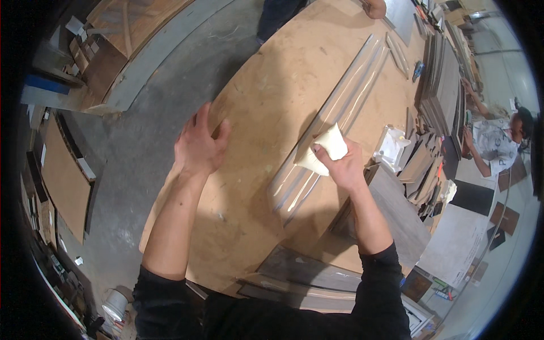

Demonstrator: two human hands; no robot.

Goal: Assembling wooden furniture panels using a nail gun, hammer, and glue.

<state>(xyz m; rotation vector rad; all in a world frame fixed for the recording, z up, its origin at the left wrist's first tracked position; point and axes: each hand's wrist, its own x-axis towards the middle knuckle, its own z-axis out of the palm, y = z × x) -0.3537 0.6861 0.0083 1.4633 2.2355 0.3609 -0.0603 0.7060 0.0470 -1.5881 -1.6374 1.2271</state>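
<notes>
My right hand (347,164) is wrapped around a cream-white, soft bag of glue (330,148), its thumb pressed into the side. The bag is over long, narrow grey strips (334,107) that lie slantwise on the tan table (249,147). Pale beads of glue (303,191) run lengthwise along the strips. The bag's tip points down toward them; whether it touches is hidden. At the table's left edge, my left hand (199,144) holds nothing, its thumb apart from the fingers. Beyond the strips' far end lies a short pointed grey piece (397,55).
Stacked grey boards (445,85) and a white plastic tray (392,148) line the right side. More boards (309,277) lie near my body. A person (498,136) works at far right; another person's hand (375,8) is at the far end. A white bucket (115,303) stands lower left.
</notes>
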